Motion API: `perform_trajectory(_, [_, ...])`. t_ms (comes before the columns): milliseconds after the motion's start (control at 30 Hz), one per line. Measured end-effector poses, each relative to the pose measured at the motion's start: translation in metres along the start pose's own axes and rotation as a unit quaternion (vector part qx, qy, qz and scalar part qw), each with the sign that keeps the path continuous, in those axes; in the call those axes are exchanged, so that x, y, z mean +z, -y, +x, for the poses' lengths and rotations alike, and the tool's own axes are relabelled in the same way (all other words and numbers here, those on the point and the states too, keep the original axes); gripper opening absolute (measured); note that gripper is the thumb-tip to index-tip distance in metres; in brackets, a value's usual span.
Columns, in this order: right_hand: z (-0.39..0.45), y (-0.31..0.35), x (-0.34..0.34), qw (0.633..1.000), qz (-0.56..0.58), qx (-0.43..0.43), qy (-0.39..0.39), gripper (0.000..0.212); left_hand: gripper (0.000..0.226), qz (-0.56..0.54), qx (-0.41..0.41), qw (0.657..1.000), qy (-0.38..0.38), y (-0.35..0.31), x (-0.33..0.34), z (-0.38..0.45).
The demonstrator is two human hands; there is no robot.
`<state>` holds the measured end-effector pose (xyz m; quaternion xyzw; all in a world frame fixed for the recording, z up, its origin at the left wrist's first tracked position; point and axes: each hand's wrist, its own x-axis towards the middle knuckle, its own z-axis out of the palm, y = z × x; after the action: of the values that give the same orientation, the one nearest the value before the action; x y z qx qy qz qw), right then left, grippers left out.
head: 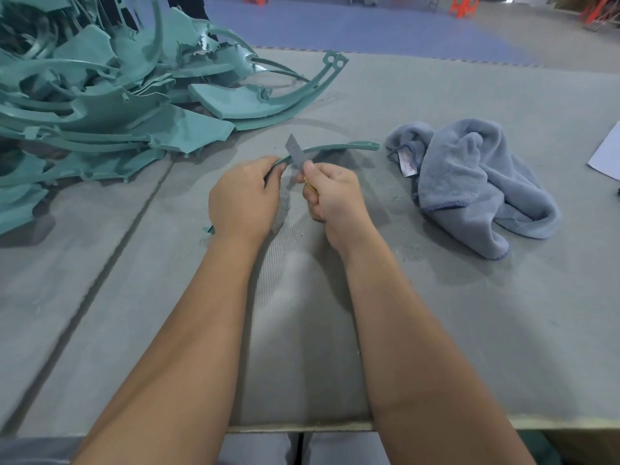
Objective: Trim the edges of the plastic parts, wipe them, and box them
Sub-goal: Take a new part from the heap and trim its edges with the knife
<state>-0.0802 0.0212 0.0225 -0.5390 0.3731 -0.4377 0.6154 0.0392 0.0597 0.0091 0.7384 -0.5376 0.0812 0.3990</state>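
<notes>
The left hand [243, 199] is curled round the near end of a thin, curved teal plastic strip [335, 147], its fingers wrapped over the piece so that only a short stub of teal shows below the wrist. The strip arcs up and away to the right, its far end hanging free above the grey surface [436, 330] just short of the cloth. The right hand [333, 199] is closed in a fist round the handle of a utility knife, of which only a sliver of yellow is visible; the thumb lies along the grey blade [295, 151], which stands tilted and crosses the strip's edge right beside the left hand's fingertips. The two hands sit close together, nearly touching, near the middle of the surface. To the left and rear a large heap of teal plastic parts [100, 95] spreads across the surface, with ragged, torn-looking edges and long curved ribs jutting out toward the hands. On the right, well apart from the heap, lies a crumpled blue-grey cloth [476, 182]. Tiny teal shavings [399, 196] are scattered between the right hand and the cloth. A corner of white paper [607, 152] pokes in at the right border. Bare grey surface runs from the hands to the near edge, crossed on the left by a dark seam [110, 256].
</notes>
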Motion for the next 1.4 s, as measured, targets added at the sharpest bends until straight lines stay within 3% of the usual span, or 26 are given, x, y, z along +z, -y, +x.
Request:
perform_trajectory(167, [0.014, 0.003, -0.016, 0.965, 0.216, 0.071, -0.13, 0.034, 0.027, -0.015, 0.016, 1.0, 0.004, 0.003, -0.001, -0.004])
perform_trajectory(267, [0.016, 0.002, -0.017, 0.952, 0.251, 0.064, -0.165, 0.034, 0.028, -0.011, 0.019, 1.0, 0.011, 0.002, -0.002, -0.005])
perform_trajectory(333, [0.016, 0.002, -0.017, 0.964, 0.207, 0.056, -0.158, 0.032, 0.028, -0.015, 0.012, 1.0, 0.009, 0.001, -0.002, -0.005])
perform_trajectory(500, [0.01, 0.002, -0.013, 0.997, 0.074, 0.003, 0.012, 0.032, 0.029, -0.014, 0.01, 1.0, -0.002, 0.001, -0.003, -0.002])
perform_trajectory(567, [0.009, -0.002, -0.006, 0.998, 0.046, -0.007, 0.028, 0.033, 0.032, -0.014, 0.006, 1.0, 0.005, 0.001, -0.003, -0.001])
perform_trajectory(867, [0.015, 0.003, -0.035, 0.971, 0.139, -0.021, -0.191, 0.032, 0.032, -0.029, -0.002, 0.999, 0.023, 0.003, -0.008, 0.001])
perform_trajectory(967, [0.011, 0.008, -0.028, 0.973, 0.138, -0.068, -0.174, 0.024, 0.032, -0.034, -0.006, 0.999, 0.022, 0.003, -0.008, 0.0])
perform_trajectory(1100, [0.01, 0.007, -0.018, 0.971, 0.011, -0.147, -0.186, 0.034, 0.03, -0.042, 0.005, 0.999, 0.02, 0.003, -0.009, -0.001])
perform_trajectory(1167, [0.009, 0.006, -0.017, 0.97, -0.035, -0.177, -0.164, 0.025, 0.029, -0.045, 0.017, 0.999, 0.019, 0.003, -0.01, -0.001])
perform_trajectory(1267, [0.009, 0.006, -0.016, 0.97, -0.086, -0.191, -0.125, 0.02, 0.028, -0.05, 0.032, 0.998, 0.019, 0.003, -0.011, -0.001])
perform_trajectory(1400, [0.01, 0.008, -0.018, 0.965, -0.105, -0.203, -0.13, 0.019, 0.027, -0.048, 0.047, 0.998, 0.019, 0.003, -0.011, -0.002])
